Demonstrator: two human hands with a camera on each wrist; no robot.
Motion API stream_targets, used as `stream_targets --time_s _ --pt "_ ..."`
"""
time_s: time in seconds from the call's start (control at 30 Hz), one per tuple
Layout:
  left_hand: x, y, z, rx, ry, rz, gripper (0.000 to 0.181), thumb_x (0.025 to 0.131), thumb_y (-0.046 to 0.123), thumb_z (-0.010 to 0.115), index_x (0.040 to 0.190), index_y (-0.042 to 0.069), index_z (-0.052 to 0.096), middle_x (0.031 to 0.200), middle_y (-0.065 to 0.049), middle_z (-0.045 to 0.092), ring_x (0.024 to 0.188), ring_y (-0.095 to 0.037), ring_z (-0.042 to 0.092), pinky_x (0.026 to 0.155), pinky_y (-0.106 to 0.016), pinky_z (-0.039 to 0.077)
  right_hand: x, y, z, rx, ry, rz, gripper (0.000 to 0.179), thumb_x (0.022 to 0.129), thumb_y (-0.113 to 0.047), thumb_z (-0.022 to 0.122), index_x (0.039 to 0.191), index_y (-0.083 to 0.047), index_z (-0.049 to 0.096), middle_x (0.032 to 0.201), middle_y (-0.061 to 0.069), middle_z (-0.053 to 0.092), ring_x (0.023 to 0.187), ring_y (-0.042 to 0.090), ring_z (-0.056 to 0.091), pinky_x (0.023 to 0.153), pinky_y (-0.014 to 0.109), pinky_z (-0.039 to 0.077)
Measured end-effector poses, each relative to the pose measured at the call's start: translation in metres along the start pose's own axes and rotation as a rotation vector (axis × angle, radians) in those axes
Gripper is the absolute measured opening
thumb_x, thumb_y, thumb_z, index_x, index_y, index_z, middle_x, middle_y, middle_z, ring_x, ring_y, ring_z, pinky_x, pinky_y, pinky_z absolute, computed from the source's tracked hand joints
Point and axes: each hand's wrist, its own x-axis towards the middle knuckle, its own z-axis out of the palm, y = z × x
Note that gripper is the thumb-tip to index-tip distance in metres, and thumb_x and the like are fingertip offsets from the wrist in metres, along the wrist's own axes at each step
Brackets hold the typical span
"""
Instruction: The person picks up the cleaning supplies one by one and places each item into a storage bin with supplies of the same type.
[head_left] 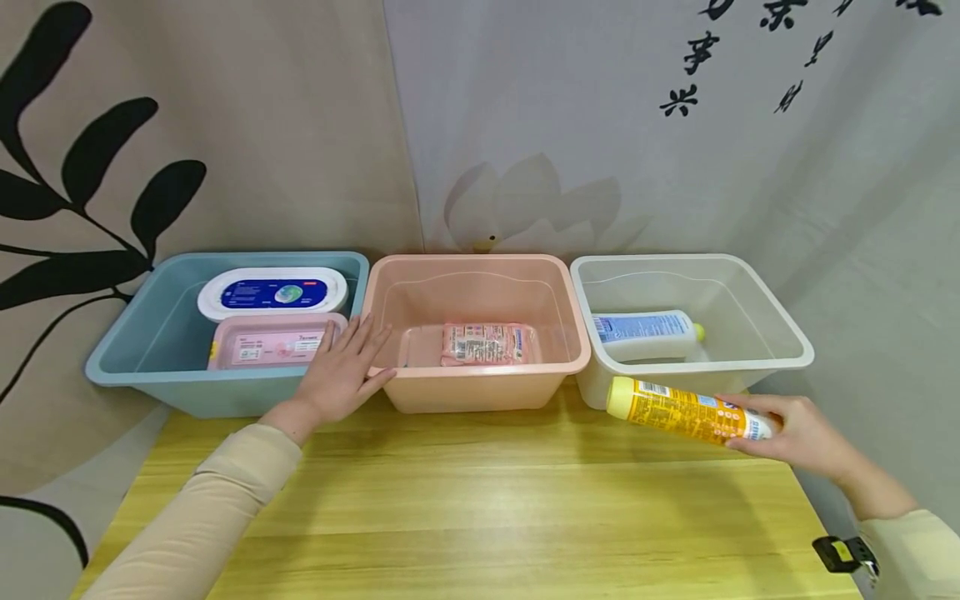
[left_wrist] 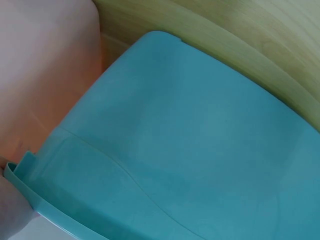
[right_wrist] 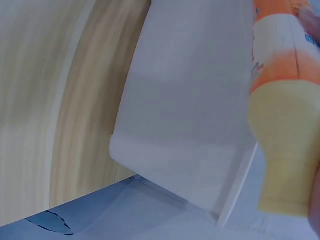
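Observation:
My right hand [head_left: 806, 433] grips one end of a bottle [head_left: 675, 408] with a yellow-orange label and a pale yellow cap. The bottle lies nearly level, cap to the left, just in front of the white bin [head_left: 776, 360]. My left hand [head_left: 341, 375], fingers straight and spread, rests at the front right corner of the blue bin [head_left: 120, 377], its fingertips reaching toward the pink bin [head_left: 480, 393]. Inside the blue bin are a white wipes pack with a blue label [head_left: 273, 292] and a pink pack [head_left: 273, 340].
A pink printed packet [head_left: 487, 344] lies in the pink bin. In the white bin, a white bottle with a blue label [head_left: 645, 333] lies on its side. The three bins stand in a row at the back of the wooden table [head_left: 480, 508], before a printed curtain [head_left: 525, 108].

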Motion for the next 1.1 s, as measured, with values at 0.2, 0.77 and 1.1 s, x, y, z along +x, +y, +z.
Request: stream_targets --time_s 0.2,0.77,1.1 --pt "0.000 0.000 0.000 -0.002 0.008 -0.001 0.068 0.095 0.049 0.041 0.150 0.013 0.023 0.156 -0.020 0.015 0.143 -0.041 0.013 0.114 -0.059 0.003 0.003 -0.003 -0.006 0.016 0.010 -0.021 0.053 0.063 -0.008 0.084 0.114 -0.014 0.068 0.086 -0.013 0.064 0.062 -0.004 0.049 0.045 0.020 0.044" --pt "0.000 0.000 -0.001 -0.006 0.005 -0.003 0.068 0.095 0.048 0.042 0.150 0.012 0.022 0.156 -0.020 0.014 0.143 -0.041 0.013 0.114 -0.058 0.003 0.014 -0.004 -0.028 0.046 0.070 0.013 0.057 0.065 -0.003 0.082 0.119 -0.018 0.066 0.092 -0.037 0.053 0.056 -0.001 0.047 0.039 0.019 0.037" --pt "0.000 0.000 0.001 -0.010 0.016 0.002 0.068 0.096 0.049 0.041 0.149 0.012 0.024 0.155 -0.020 0.016 0.143 -0.041 0.014 0.114 -0.059 0.003 0.033 -0.001 -0.039 0.060 0.099 0.059 0.053 0.068 -0.005 0.081 0.118 -0.016 0.067 0.088 -0.037 0.054 0.061 0.000 0.049 0.041 0.019 0.040"
